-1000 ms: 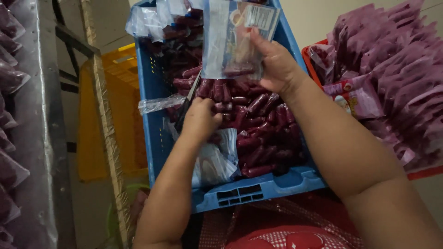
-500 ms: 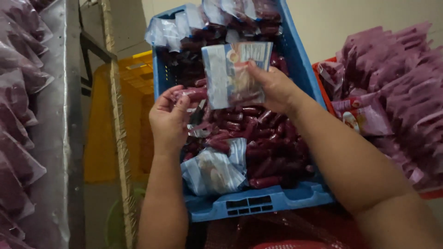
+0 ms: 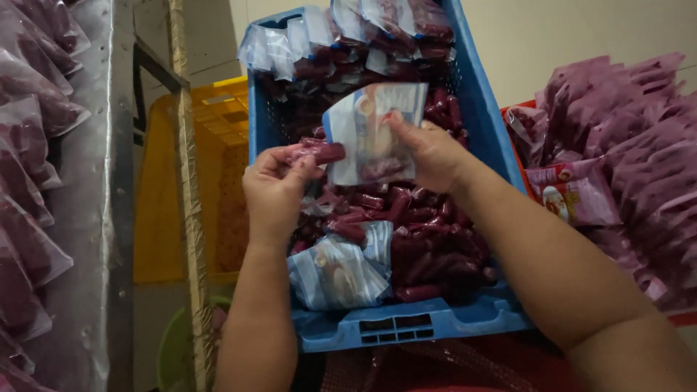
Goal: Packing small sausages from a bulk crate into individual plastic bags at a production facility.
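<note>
Left hand: our left hand (image 3: 274, 190) pinches a dark red sausage (image 3: 319, 153) between thumb and fingertips, its free end aimed at the pouch mouth.
Right hand: our right hand (image 3: 428, 151) is closed on a clear printed pouch (image 3: 372, 131), thumb in front, holding it upright so the opening faces the sausage.
Pouch contents: we see something dark red low inside it.
Crate: both hands hover over the blue crate (image 3: 406, 323), heaped with loose sausages (image 3: 421, 239) within easy reach.
Spare pouches: a flat stack (image 3: 341, 268) lies on the heap.
Sides: filled purple packets (image 3: 624, 152) piled at right; yellow crate (image 3: 214, 167) at left.
</note>
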